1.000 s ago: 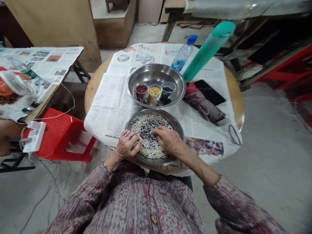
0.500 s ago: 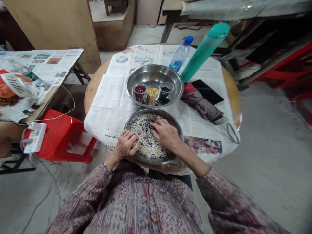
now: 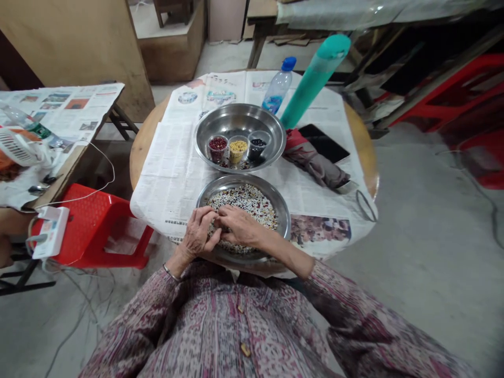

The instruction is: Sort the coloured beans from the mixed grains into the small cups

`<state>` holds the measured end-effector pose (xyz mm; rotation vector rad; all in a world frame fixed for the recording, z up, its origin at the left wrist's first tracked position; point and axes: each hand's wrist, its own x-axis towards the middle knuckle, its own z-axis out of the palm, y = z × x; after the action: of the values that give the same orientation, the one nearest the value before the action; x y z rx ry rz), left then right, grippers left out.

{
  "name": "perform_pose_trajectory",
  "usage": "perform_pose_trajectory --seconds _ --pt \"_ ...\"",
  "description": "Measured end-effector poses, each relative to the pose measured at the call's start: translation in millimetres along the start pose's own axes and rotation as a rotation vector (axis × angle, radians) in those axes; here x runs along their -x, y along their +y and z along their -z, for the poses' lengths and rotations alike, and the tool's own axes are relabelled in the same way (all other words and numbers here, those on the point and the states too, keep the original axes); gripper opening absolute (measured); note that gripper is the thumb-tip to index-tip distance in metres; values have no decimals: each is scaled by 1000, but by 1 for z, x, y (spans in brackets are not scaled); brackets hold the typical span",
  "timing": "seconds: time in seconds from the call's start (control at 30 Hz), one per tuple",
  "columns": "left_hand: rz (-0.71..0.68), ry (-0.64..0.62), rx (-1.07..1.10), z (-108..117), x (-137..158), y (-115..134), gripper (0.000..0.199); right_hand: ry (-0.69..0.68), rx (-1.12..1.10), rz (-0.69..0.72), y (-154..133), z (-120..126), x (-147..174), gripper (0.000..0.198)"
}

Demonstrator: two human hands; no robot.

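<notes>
Mixed grains and beans (image 3: 252, 202), mostly white with dark, red and yellow ones, spread over the near steel basin (image 3: 284, 210). Over its left side, my left hand (image 3: 198, 232) is curled, its fingers bent inward. My right hand (image 3: 241, 226) reaches across the basin, and its closed fingertips meet those of the left hand. Whatever lies between the fingers is too small or hidden to make out. Behind stands a larger steel basin (image 3: 240, 114) with a cup of red beans (image 3: 218, 148), a cup of yellow beans (image 3: 238, 150) and a cup of black beans (image 3: 258, 147).
Newspaper (image 3: 165, 163) covers the round table. A blue-capped bottle (image 3: 277, 86), a green cylinder (image 3: 315, 81), a folded umbrella (image 3: 315, 160) and a dark tablet (image 3: 325, 143) lie or stand to the right. A red stool (image 3: 90, 226) carrying a power strip (image 3: 51, 232) is at left.
My right hand has moved left across the grains to meet my left hand, which stays near the basin's left side. The whole view has shifted slightly.
</notes>
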<state>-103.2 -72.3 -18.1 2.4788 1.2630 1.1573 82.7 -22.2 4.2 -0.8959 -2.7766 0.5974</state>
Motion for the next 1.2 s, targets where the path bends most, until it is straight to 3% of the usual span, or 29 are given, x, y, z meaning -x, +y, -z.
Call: perform_pose_trajectory --seconds 0.07,0.17,0.27,0.33,0.4,0.47,0.6,0.7,0.83,1.03,1.1,1.2 --pt "-7 -3 14 0 -1 0 32 -9 80 -63 4 7 18 11" --pt "15 -18 13 3 -6 3 29 110 164 -269 11 22 43 21" --pt "16 -185 -76 12 -16 10 31 215 206 -461 15 32 62 27" --pt "10 -343 -173 19 -24 16 47 184 232 -531 14 33 70 32" --pt "34 -444 -263 22 -30 22 65 107 240 -539 11 30 74 42" --pt "68 -496 -320 19 -31 27 68 48 229 -544 8 23 74 47" --pt "157 -565 -247 -8 -27 29 35 118 116 -542 6 0 65 39" --pt "203 -461 -69 -33 -29 22 30 221 -57 -522 9 -11 53 35" --pt "322 -328 63 -50 -51 5 28 270 -196 -604 18 0 35 32" --pt "215 -279 -94 -45 -91 -14 19 342 -6 -552 36 26 17 37" --pt "205 -349 -188 -38 -97 -12 31 306 96 -560 38 29 18 38" --pt "292 -537 -317 -30 -100 -1 73 210 150 -615 35 28 19 39"
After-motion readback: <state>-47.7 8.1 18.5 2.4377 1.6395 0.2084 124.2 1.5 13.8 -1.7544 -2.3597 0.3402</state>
